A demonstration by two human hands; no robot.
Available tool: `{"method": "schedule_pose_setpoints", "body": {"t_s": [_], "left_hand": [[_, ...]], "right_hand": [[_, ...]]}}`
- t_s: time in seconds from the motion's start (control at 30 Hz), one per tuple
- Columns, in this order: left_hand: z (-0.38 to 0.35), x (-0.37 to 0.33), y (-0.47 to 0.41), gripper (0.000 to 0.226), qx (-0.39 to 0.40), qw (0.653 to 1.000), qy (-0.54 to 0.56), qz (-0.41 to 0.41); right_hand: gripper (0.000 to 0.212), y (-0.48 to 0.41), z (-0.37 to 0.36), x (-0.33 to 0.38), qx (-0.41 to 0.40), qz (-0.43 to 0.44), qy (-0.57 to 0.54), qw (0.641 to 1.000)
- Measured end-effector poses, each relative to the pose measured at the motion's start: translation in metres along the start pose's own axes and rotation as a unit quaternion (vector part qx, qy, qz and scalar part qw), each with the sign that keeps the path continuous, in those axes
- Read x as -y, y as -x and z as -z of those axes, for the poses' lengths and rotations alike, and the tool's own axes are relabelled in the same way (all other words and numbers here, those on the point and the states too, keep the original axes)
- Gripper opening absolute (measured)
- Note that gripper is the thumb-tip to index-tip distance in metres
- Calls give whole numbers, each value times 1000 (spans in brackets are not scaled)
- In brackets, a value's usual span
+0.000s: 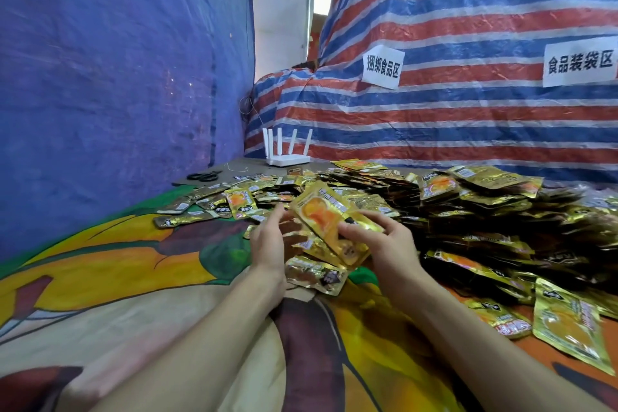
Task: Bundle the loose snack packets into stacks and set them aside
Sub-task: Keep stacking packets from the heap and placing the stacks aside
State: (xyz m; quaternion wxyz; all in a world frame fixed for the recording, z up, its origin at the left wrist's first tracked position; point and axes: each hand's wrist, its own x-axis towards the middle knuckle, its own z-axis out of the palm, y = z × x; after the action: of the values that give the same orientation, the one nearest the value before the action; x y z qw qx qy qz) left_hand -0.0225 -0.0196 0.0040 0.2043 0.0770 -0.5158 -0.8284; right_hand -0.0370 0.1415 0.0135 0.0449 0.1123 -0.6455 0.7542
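Note:
A small stack of gold snack packets (326,221) with an orange picture on top is held tilted just above the printed cloth (133,264). My right hand (384,244) grips its right side, thumb on the top packet. My left hand (271,241) touches the stack's left edge with fingers nearly straight. One dark-faced packet (314,274) lies flat right under the stack. A big heap of loose packets (485,211) spreads to the right and behind.
Scissors (204,175) and a white router (287,152) sit at the back on brown cardboard. A blue tarp (117,77) walls the left; a striped tarp (468,43) with two paper signs rises behind. More packets (568,321) lie near my right forearm.

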Motion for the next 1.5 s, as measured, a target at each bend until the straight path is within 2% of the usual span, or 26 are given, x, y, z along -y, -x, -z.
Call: {"method": "schedule_pose_setpoints", "body": {"t_s": [0.07, 0.13, 0.2, 0.27, 0.37, 0.43, 0.53, 0.63, 0.7, 0.77, 0.83, 0.93, 1.0, 1.1, 1.17, 1.23, 1.33, 1.4, 1.5], "left_hand": [[7, 1, -5, 34, -65, 992, -83, -76], [11, 7, -6, 35, -54, 966, -205, -151], [9, 15, -7, 24, -12, 917, -350, -191], [8, 21, -6, 19, 17, 876, -447, -183], [9, 21, -4, 11, 26, 835, -520, -179], [10, 22, -4, 30, 38, 800, -573, -171], [8, 22, -2, 56, 84, 774, -616, -118], [6, 25, -1, 65, 132, 740, -653, -93], [7, 25, 0, 62, 139, 736, -656, -95], [7, 23, 3, 50, 138, 746, -641, -112], [4, 22, 5, 38, 132, 765, -616, -137], [0, 21, 10, 32, 126, 789, -582, -150], [0, 21, 10, 27, 94, 812, -557, -145], [1, 13, 1, 10, 13, 846, -517, -130], [5, -1, -16, 14, 3, 851, -511, -120], [13, -21, -36, 25, 42, 813, -567, -126], [33, -44, -71, 45, 135, 689, -699, -138], [43, -51, -95, 62, 200, 629, -741, -123], [52, -54, -131, 80, 273, 616, -735, -82]], "right_hand": [[36, 1, 5, 6, -32, 28, 1, 999], [34, 1, 8, 12, -69, 76, 57, 993], [36, -2, 13, 21, -114, 132, 123, 977], [38, -12, 19, 33, -145, 207, 209, 945], [37, -39, 25, 50, -172, 281, 398, 856], [36, -57, 26, 55, -177, 276, 484, 812], [41, -76, 24, 50, -151, 239, 591, 755], [45, -88, 22, 35, -70, 126, 699, 700], [45, -89, 24, 27, -37, 54, 706, 705], [45, -90, 28, 21, -31, 46, 698, 714], [46, -89, 30, 20, -39, 67, 698, 712], [51, -87, 24, 23, -67, 113, 701, 701], [55, -84, 15, 26, -74, 159, 695, 698], [52, -82, -7, 28, -43, 207, 670, 711], [52, -85, -27, 28, -17, 212, 660, 720], [53, -91, -46, 24, 14, 200, 647, 736], [54, -107, -71, 15, 58, 166, 635, 752], [54, -122, -85, 10, 76, 137, 646, 747], [59, -147, -99, 2, 104, 72, 686, 716]]}}
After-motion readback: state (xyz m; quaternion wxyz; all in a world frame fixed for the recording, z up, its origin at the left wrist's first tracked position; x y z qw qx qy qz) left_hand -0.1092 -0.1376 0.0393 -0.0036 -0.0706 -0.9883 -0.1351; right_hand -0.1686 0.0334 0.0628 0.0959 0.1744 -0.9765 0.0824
